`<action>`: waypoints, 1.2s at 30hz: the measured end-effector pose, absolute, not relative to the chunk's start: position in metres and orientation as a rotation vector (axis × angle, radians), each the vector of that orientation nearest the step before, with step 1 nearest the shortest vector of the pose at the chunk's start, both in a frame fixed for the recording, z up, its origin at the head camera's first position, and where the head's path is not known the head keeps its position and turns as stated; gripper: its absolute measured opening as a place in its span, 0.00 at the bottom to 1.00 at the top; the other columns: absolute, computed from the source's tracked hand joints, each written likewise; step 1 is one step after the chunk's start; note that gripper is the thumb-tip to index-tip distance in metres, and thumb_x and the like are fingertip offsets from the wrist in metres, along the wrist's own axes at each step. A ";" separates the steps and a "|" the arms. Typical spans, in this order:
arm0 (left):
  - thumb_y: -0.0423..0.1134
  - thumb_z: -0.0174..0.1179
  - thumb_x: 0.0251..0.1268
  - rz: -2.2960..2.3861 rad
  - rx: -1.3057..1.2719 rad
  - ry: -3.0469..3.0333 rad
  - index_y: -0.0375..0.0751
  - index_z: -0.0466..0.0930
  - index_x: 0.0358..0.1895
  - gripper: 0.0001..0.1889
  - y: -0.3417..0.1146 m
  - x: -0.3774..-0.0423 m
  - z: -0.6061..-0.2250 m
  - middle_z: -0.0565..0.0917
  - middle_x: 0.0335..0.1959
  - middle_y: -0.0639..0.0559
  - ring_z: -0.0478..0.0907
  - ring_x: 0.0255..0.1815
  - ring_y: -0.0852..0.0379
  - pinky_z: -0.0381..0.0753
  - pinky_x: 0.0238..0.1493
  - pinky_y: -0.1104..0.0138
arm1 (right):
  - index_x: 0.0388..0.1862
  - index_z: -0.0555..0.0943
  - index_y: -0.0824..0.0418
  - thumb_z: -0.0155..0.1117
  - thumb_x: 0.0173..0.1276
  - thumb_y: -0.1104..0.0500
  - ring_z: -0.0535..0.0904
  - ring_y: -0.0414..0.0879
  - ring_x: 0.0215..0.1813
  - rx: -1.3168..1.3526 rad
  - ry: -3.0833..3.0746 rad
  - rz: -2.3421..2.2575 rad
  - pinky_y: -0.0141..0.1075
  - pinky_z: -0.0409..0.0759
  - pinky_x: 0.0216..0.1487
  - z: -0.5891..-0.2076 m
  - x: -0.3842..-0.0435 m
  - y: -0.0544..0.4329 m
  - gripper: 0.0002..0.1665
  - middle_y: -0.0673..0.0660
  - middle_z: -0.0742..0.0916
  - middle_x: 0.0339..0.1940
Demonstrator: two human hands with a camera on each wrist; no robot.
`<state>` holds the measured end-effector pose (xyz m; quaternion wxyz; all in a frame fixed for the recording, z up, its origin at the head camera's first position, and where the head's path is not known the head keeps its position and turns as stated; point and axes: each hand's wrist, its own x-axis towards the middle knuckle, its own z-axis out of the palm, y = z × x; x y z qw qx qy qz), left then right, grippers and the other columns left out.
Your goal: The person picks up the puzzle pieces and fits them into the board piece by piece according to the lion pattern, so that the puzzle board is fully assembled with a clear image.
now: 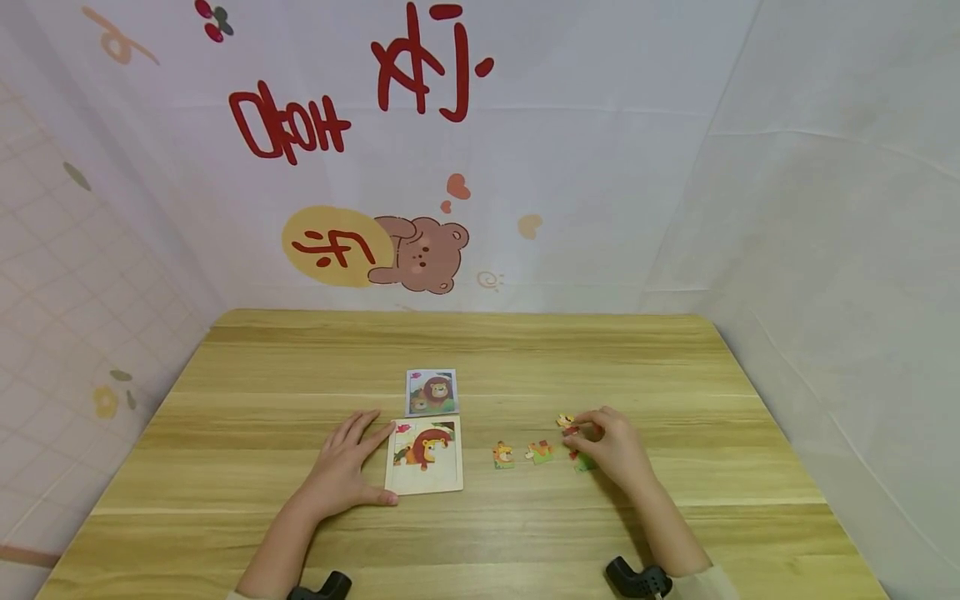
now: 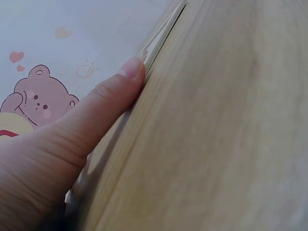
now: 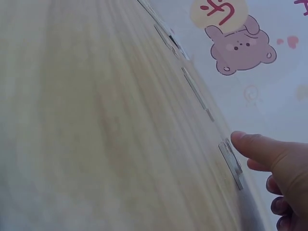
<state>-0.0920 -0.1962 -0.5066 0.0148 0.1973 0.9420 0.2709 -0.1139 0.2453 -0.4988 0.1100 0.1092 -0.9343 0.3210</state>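
My left hand (image 1: 341, 467) lies spread on the table, its index finger and thumb touching the left edge of a square wooden puzzle board (image 1: 425, 483). A partly filled lion picture shows on the board; its lower part is bare wood. In the left wrist view the straight thumb (image 2: 108, 98) presses at the board's edge. My right hand (image 1: 618, 446) reaches down to a yellow and red puzzle piece (image 1: 565, 421), thumb and index fingertips right at it. Whether they pinch it I cannot tell. A green and red puzzle piece (image 1: 583, 463) lies partly hidden under that hand.
A lion picture card (image 1: 431, 392) lies just behind the board. Between board and right hand are an orange puzzle piece (image 1: 503, 455) and an orange-green one (image 1: 539, 452). A printed cloth wall (image 1: 600, 208) rises behind the wooden table (image 1: 300, 350).
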 end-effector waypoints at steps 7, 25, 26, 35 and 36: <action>0.76 0.67 0.26 0.856 0.615 2.927 0.45 0.65 0.71 0.62 -0.197 -0.092 -0.506 0.54 0.74 0.41 0.43 0.73 0.37 0.45 0.63 0.37 | 0.32 0.85 0.56 0.81 0.46 0.48 0.66 0.42 0.26 0.235 -2.767 0.899 0.34 0.66 0.26 -0.504 -0.114 0.245 0.19 0.47 0.73 0.22; 0.76 0.67 0.26 0.852 0.617 2.933 0.46 0.65 0.71 0.62 -0.196 -0.091 -0.507 0.55 0.74 0.41 0.44 0.73 0.37 0.45 0.64 0.37 | 0.25 0.84 0.58 0.82 0.45 0.51 0.64 0.41 0.22 0.125 -2.722 0.855 0.32 0.64 0.23 -0.512 -0.113 0.235 0.16 0.46 0.71 0.17; 0.76 0.67 0.26 0.853 0.617 2.932 0.46 0.65 0.71 0.62 -0.196 -0.091 -0.507 0.55 0.74 0.41 0.44 0.73 0.37 0.44 0.64 0.37 | 0.25 0.84 0.58 0.82 0.45 0.52 0.64 0.41 0.22 0.118 -2.722 0.861 0.32 0.64 0.23 -0.512 -0.113 0.235 0.16 0.46 0.71 0.17; 0.76 0.67 0.27 0.848 0.617 2.932 0.46 0.64 0.72 0.62 -0.196 -0.092 -0.507 0.54 0.74 0.41 0.43 0.73 0.37 0.44 0.64 0.36 | 0.27 0.83 0.60 0.80 0.47 0.54 0.65 0.43 0.24 0.099 -2.745 0.901 0.34 0.64 0.25 -0.510 -0.113 0.233 0.15 0.49 0.72 0.19; 0.76 0.67 0.27 0.849 0.617 2.931 0.46 0.64 0.72 0.62 -0.196 -0.092 -0.507 0.54 0.74 0.41 0.43 0.73 0.37 0.44 0.64 0.36 | 0.27 0.83 0.60 0.80 0.47 0.55 0.65 0.43 0.24 0.101 -2.747 0.904 0.34 0.64 0.25 -0.510 -0.114 0.233 0.15 0.49 0.72 0.19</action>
